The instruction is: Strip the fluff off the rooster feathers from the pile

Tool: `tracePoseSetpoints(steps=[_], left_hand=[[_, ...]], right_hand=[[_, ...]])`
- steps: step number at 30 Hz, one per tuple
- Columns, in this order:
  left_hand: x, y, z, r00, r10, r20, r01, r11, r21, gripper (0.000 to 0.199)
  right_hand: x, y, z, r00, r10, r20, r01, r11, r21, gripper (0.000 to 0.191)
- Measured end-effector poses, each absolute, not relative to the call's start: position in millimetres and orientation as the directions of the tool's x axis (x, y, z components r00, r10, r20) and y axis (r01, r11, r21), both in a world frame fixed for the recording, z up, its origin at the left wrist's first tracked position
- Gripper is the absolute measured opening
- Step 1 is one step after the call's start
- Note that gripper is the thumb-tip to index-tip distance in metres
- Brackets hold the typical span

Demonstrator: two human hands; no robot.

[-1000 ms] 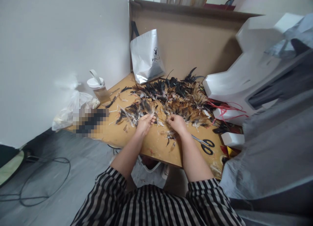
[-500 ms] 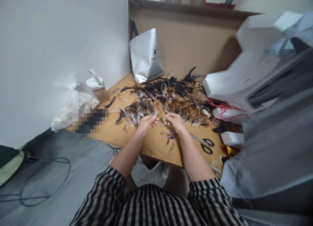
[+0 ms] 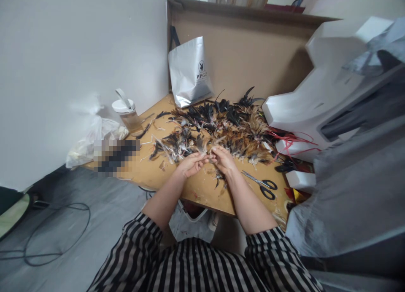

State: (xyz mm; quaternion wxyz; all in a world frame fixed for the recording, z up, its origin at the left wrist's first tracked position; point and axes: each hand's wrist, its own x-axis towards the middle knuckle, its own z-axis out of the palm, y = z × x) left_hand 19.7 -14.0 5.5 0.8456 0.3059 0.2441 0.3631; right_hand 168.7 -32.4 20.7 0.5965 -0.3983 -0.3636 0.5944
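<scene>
My left hand [image 3: 193, 164] and my right hand [image 3: 222, 159] meet over the front of the wooden table, fingertips pinched together. Between the left fingers are small feathers [image 3: 200, 145], brown and dark, their pale quill ends hidden by the fingertips. The right fingers close on a light feather [image 3: 218, 142] beside them. Just beyond the hands lie bunches of brown feathers [image 3: 238, 145] in a row. Behind that row spread black feathers [image 3: 205, 113]. A few loose feathers [image 3: 218, 180] rest below my right hand, and scissors [image 3: 264, 186] with black handles lie to its right.
A silver bag [image 3: 190, 73] stands against the cardboard [image 3: 253, 47] at the back. On the left are a lidded jug [image 3: 127, 115] and a plastic bag [image 3: 95, 142]. White foam [image 3: 294, 98] and red ties [image 3: 289, 140] border the right side of the table [image 3: 218, 203].
My right hand has moved left and my left hand slightly right, so their fingertips now meet. The scissors' blades show more fully.
</scene>
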Motion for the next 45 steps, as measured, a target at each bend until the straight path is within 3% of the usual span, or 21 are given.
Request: tracePoseSetpoints(steps=[9,16,25,36,45], left_hand=[[20.0,-16.2,7.5,0.667,0.719,-0.195,-0.453,0.599,0.660,0.011],[21.2,-13.7,5.9,0.601,0.772,-0.208,-0.510,0.571,0.643,0.005],[25.4,-13.0,5.9,0.460,0.883,-0.095,-0.545,0.364,0.755,0.012],[26.7,-12.8,2.7,0.446,0.889,-0.100,-0.491,0.337,0.803,0.018],[28.2,-13.3,1.2,0.464,0.881,-0.093,-0.345,0.277,0.897,0.024]], right_hand=[[159.9,-31.2,16.9,0.045,0.999,-0.028,-0.408,-0.008,-0.913,0.024],[160.9,-32.3,17.2,0.036,0.999,-0.008,-0.438,0.008,-0.899,0.021],[161.6,-31.4,16.2,0.011,1.000,-0.008,-0.496,-0.002,-0.868,0.019],[159.9,-32.0,18.2,0.044,0.999,-0.020,-0.466,0.003,-0.885,0.019],[159.6,-33.4,18.4,0.064,0.997,0.049,-0.368,0.070,-0.927,0.017]])
